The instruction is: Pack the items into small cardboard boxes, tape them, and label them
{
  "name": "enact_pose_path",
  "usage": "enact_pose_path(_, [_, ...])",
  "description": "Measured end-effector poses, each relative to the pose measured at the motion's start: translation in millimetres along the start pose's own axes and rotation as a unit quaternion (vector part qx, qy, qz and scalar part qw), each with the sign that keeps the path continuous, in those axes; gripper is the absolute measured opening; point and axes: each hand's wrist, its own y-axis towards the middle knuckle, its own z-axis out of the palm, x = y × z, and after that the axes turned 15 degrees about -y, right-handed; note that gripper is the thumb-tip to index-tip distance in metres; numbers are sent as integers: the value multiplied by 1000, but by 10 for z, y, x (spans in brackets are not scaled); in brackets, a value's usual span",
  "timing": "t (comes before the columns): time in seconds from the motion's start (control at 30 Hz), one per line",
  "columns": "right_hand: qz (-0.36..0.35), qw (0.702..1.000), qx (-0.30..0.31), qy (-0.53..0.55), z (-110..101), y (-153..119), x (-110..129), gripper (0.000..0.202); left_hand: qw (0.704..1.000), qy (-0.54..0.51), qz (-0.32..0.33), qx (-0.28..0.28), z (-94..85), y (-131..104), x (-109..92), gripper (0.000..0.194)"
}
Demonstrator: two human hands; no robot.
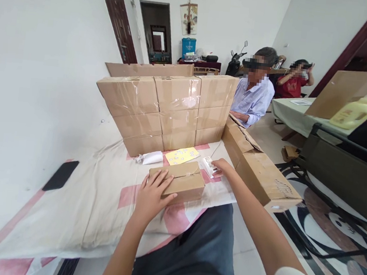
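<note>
A small closed cardboard box [184, 186] lies near the table's front edge. My left hand [155, 191] rests on its left end, fingers spread across the top and the thumb along the front side. To the right of the box, my right hand [222, 166] has its fingers bent onto a small white boxy object [209, 166], whose exact kind I cannot make out. A thin cord seems to run up behind it. Behind the box lie a yellow sheet with small printed pictures [182, 156] and a crumpled white wrapper or roll [152, 157].
Taped cardboard boxes [176, 110] form a wall at the table's back, and a long carton [256, 163] borders its right side. A black phone [61, 175] lies at left on the cloth [72, 213]. One person [255, 92] sits beyond the boxes, another [292, 84] farther back.
</note>
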Motion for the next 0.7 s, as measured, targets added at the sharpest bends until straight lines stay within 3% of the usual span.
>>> enact_pose_path(0.23, [-16,999,2,47,92,34,-180,37,1000,-13,-11,-2,-1,-5,-7,55])
enact_pose_path(0.7, [-36,994,-56,84,299,33,-459,35,999,-33,-20,-7,-5,4,-21,52])
